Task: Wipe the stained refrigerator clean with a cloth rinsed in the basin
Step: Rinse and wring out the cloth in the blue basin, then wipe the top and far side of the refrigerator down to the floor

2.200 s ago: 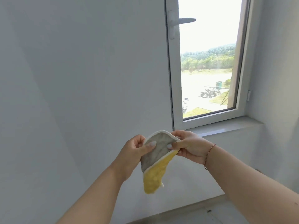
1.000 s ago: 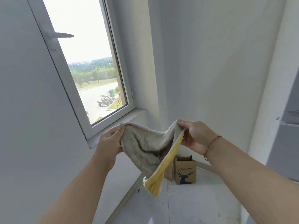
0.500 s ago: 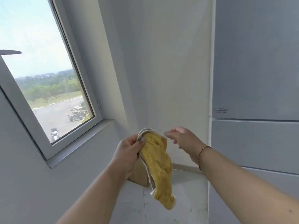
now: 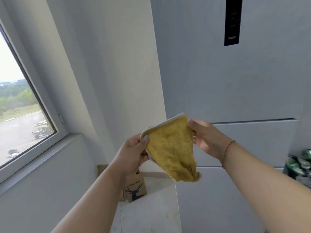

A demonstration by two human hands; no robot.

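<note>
A yellow cloth (image 4: 171, 148) with a pale edge hangs spread between both hands, yellow side toward me. My left hand (image 4: 133, 152) pinches its left top corner. My right hand (image 4: 207, 137) pinches the right top corner. Behind the cloth stands the pale grey refrigerator (image 4: 235, 78), filling the right half of the view, with a dark vertical panel (image 4: 233, 21) high on its door and a seam between the doors at about hand height. No stains are plain to see on it. No basin is in view.
A window (image 4: 18, 115) with a deep sill is on the left wall. A brown paper bag with a deer print (image 4: 134, 189) stands on the floor in the corner beside the refrigerator. Green packets (image 4: 301, 162) sit at the right edge.
My view has swung right from the window to the refrigerator. My right hand, which had let go half a second ago, has taken the cloth's corner again, spreading it yellow side toward me.
</note>
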